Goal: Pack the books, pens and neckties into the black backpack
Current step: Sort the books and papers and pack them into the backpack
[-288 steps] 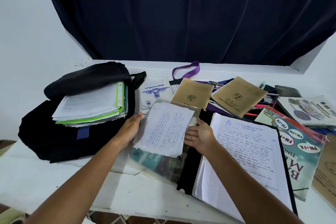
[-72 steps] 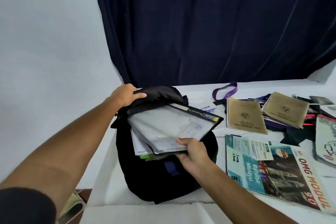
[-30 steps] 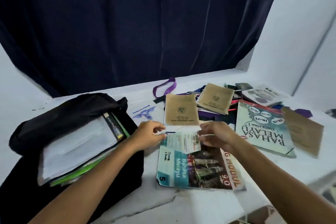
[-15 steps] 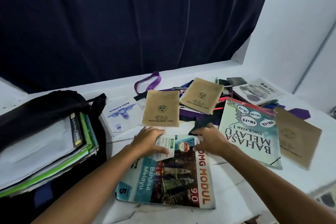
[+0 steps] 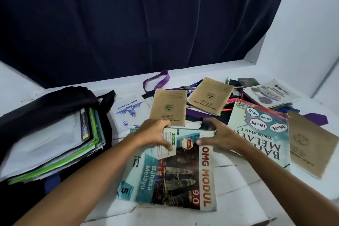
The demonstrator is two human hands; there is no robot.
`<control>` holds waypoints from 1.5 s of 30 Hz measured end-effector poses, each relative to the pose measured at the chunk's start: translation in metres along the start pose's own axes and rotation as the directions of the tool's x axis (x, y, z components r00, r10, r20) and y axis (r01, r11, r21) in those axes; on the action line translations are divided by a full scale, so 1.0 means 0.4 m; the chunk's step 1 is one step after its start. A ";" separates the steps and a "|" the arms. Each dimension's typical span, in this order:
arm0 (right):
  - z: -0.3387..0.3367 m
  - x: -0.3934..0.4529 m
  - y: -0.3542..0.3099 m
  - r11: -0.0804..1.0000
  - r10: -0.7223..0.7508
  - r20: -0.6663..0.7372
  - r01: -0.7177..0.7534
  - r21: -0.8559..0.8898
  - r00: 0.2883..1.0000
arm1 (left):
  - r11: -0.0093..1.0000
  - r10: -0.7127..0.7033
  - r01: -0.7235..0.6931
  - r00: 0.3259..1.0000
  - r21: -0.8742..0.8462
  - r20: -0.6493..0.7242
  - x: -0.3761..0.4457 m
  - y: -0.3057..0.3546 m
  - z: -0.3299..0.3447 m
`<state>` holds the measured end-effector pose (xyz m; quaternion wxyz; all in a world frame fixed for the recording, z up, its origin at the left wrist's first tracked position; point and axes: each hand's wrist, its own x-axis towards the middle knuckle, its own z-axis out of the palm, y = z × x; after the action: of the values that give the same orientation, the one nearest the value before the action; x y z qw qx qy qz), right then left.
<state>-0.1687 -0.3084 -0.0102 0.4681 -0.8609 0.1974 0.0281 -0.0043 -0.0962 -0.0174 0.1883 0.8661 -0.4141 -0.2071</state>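
Both hands on the far edge of the OMG Modul workbook (image 5: 176, 168), lying flat on the white table (image 5: 238, 189) in front centre. Left hand (image 5: 154, 134) at the book's far-left corner, fingers curled over the top edge, thumb pressed on the cover, gripping it. Right hand (image 5: 218, 135) at the far-right corner, fingers bent over the edge, thumb on the cover near the red seal, also holding the book. Rest of the workbook reaching toward the camera between the two forearms.

Black backpack (image 5: 45, 108) at left, lying open, stuffed with a stack of books and folders (image 5: 60, 145), green edges showing. Well left of the left hand, apart from the workbook.

Beyond the hands: white Buku Latihan booklet (image 5: 129, 112), two brown exercise books (image 5: 169, 107) (image 5: 211, 95) side by side. Pens (image 5: 227, 110) partly hidden under the farther brown book. Purple strap loop (image 5: 156, 80) at the back edge. Bahasa Melayu textbook (image 5: 260, 132) just right of the right hand, partly under its wrist. Another brown book (image 5: 311, 143) at far right. Purple necktie tip (image 5: 317, 118) beyond it. Dark curtain (image 5: 146, 23) behind.
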 end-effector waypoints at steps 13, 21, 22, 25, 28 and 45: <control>-0.028 0.007 -0.184 0.862 -0.270 0.427 0.020 0.506 0.863 | 0.999 0.038 -0.040 0.995 -0.019 -0.091 -0.125 0.112 -0.365; 0.085 -0.005 -0.413 0.802 -0.379 0.430 0.059 0.594 0.820 | 0.997 -0.042 0.044 0.999 -0.071 0.027 -0.265 -0.021 -0.567; 0.122 -0.005 -0.436 0.787 -0.364 0.424 0.030 0.616 0.829 | 0.995 -0.040 0.039 0.999 -0.091 -0.003 -0.286 -0.060 -0.580; 0.241 0.015 -0.467 0.697 -0.370 0.453 -0.081 0.713 0.811 | 0.984 -0.072 0.037 0.977 -0.172 -0.200 -0.343 -0.214 -0.603; 0.345 0.040 -0.478 0.601 -0.360 0.473 -0.187 0.777 0.805 | 0.987 -0.156 0.159 0.908 -0.025 -0.389 -0.402 -0.423 -0.595; 0.591 0.038 -0.531 0.419 -0.164 0.355 -0.261 0.870 0.920 | 0.954 -0.197 0.281 0.850 0.103 -0.488 -0.462 -0.851 -0.542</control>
<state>-0.0446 -0.0171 0.0228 0.8848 -0.4414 0.1099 0.1007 0.2195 0.2838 0.0333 0.1814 0.9479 -0.2605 0.0244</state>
